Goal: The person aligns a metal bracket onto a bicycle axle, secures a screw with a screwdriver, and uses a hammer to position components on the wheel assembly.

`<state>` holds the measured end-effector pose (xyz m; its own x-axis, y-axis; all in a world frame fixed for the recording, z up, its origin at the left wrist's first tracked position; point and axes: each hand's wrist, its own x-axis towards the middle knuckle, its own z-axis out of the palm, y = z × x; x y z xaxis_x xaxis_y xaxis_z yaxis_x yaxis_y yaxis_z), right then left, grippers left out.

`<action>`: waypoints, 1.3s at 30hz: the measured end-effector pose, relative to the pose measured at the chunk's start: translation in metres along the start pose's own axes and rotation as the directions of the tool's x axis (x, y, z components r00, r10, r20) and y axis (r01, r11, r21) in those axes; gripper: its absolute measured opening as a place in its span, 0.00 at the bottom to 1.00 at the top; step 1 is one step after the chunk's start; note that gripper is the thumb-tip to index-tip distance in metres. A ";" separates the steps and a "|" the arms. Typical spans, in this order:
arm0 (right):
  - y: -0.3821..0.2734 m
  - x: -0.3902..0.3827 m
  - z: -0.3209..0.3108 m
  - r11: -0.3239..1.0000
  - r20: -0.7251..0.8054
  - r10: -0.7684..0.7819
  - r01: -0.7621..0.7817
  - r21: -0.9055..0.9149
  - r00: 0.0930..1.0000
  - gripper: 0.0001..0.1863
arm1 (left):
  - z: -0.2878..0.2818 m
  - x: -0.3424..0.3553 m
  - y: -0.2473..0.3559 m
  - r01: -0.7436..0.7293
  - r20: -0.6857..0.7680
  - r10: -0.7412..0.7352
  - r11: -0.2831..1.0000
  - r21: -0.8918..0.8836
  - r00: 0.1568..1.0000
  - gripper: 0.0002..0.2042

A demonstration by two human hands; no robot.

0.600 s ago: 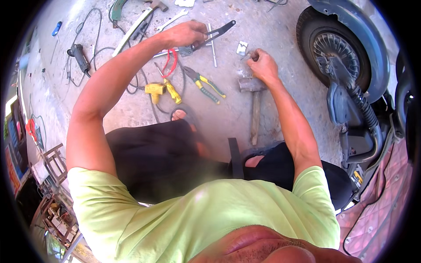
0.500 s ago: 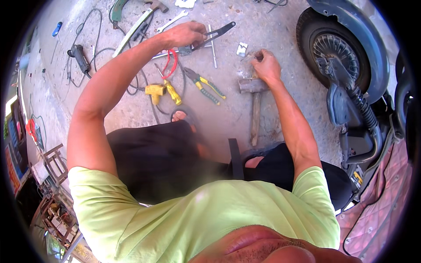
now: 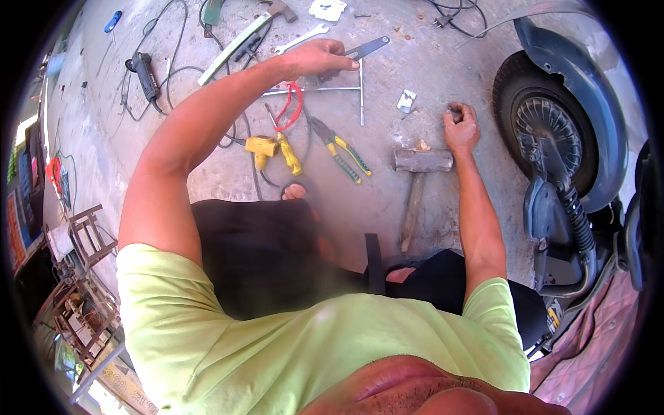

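Note:
My left hand (image 3: 321, 59) is closed around a flat dark metal bar (image 3: 372, 48) that has a hole near its rounded end. Beneath that hand lies a T-shaped metal wrench (image 3: 361, 97), and an open-end wrench (image 3: 304, 38) is just beyond the forearm. My right hand (image 3: 462, 128) has its fingers curled together above the concrete; what they hold, if anything, is hidden. Closest to it is a sledgehammer (image 3: 423, 161) with a worn wooden handle, lying on the floor. Yellow-and-green pliers (image 3: 340, 149) and a screwdriver with a yellow handle (image 3: 288, 153) lie between the hands.
A motorcycle wheel (image 3: 550, 124) under a blue-grey fender stands at the right. A black angle grinder (image 3: 144, 76) and its cable lie at the left, near a claw hammer (image 3: 279, 10). A yellow tool part (image 3: 261, 148) and a red loop (image 3: 296, 105) are near my left foot.
My right hand has moved right and away from the sledgehammer head. My left hand has turned the metal bar slightly. The whole view has shifted a little.

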<state>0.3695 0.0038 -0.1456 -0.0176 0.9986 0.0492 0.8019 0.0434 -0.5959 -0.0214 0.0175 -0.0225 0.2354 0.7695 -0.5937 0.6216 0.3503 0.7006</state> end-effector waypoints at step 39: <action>-0.004 0.010 0.011 0.992 -0.111 -0.129 0.128 -0.013 0.985 0.10 | -0.067 0.127 -0.053 0.297 -0.574 0.137 0.747 0.595 0.807 0.16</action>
<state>0.3601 0.0136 -0.1514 -0.0544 0.9752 0.2146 0.8009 0.1710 -0.5739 -0.0748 0.1328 -0.1086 -0.1539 0.9757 -0.1563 0.9787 0.1722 0.1114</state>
